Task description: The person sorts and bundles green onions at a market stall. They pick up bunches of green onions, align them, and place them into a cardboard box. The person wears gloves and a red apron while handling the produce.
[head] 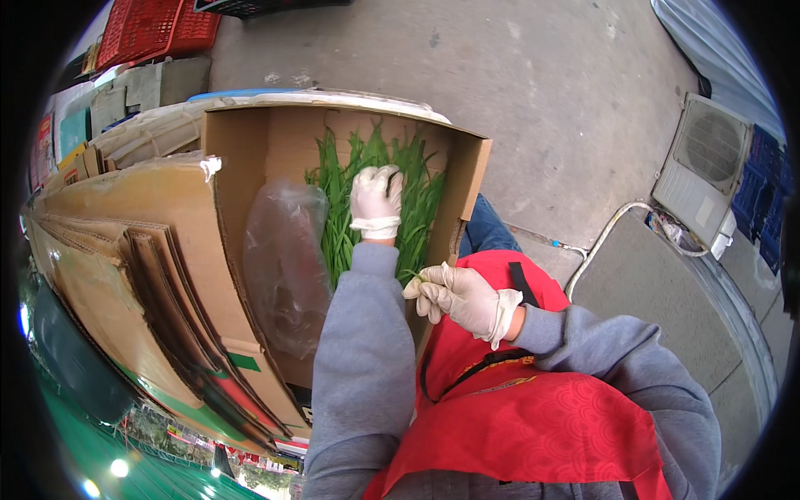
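An open cardboard box (470, 181) holds a bunch of long, flat green leaves (337, 187), which look like a leafy vegetable. My left hand (377, 199), in a whitish disposable glove, rests on these leaves with its fingers curled down; whether it grips any is hidden. My right hand (462, 299), gloved likewise, is by the box's near right edge, thumb and fingers pinched on a thin green leaf piece (409, 274). Left of the leaves, inside the box, lies a crumpled clear plastic bag (287, 256).
Flattened cardboard sheets (181, 206) stand stacked against the box's left side. Beyond are red plastic crates (147, 31) and a black crate (269, 5). An air-conditioner outdoor unit (706, 162) with a pale hose (594, 256) stands on the right.
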### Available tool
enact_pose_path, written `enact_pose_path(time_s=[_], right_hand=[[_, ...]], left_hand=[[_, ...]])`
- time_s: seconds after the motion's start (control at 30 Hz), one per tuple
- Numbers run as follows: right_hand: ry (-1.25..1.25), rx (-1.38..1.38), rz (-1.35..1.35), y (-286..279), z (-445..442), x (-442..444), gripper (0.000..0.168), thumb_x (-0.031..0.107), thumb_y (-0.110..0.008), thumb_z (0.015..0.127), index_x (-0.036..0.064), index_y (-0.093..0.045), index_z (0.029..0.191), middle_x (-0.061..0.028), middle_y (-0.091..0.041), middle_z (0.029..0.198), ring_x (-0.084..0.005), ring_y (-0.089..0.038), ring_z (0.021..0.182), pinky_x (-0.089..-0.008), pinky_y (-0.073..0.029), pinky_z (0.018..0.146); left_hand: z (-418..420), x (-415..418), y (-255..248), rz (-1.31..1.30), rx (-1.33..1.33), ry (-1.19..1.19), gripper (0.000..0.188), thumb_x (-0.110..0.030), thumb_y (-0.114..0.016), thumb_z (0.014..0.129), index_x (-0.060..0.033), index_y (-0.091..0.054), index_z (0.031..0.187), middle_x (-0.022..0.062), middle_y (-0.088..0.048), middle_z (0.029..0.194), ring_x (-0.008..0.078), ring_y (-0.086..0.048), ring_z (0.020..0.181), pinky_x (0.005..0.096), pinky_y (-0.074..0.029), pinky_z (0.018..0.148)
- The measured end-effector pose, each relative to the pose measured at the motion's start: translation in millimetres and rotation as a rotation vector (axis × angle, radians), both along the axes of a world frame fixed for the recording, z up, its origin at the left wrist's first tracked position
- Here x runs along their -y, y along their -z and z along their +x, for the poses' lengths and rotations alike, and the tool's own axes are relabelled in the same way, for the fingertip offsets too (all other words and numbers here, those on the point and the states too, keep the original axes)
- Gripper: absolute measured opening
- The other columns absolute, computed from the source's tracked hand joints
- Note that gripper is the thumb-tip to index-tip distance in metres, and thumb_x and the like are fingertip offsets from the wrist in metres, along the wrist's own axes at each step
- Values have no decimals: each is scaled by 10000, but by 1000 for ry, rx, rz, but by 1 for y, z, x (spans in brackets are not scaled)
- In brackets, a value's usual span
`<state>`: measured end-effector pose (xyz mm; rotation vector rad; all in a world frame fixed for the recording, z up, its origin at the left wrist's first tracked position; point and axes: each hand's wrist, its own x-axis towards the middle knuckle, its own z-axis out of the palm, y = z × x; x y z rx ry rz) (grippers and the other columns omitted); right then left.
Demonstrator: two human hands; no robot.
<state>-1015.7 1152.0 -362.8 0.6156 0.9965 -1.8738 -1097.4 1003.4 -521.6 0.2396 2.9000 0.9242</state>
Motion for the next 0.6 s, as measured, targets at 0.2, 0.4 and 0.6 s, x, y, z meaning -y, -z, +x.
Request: enact_pose_path(time_s=[0.2, 0.4, 0.6], right_hand=[[40, 14, 15, -1, 1, -9, 217, 175, -461, 1000, 24, -615, 1022, 6, -575, 753, -56, -495, 618, -191, -439, 611], [95, 47, -6, 1, 6, -19, 238, 208, -499, 985, 16, -624, 1047, -1, -591, 789, -73, -526, 664, -191, -446, 650], [113, 49, 3, 0, 9, -23, 229, 197, -498, 985, 15, -626, 1040, -7, -597, 799, -73, -529, 664, -192, -448, 646]], left_hand=[[-15, -25, 29, -60, 204, -149, 192, -170, -736, 711, -101, -671, 877, 113, -612, 899, 325, -587, 862, 419, -486, 740], [-18, -30, 25, -82, 162, -213, 162, -163, -736, 715, -82, -634, 811, 124, -601, 854, 323, -583, 832, 422, -474, 742], [10, -16, 11, -68, 63, -191, 166, -177, -740, 744, -75, -610, 721, 107, -547, 737, 307, -562, 723, 420, -454, 649]])
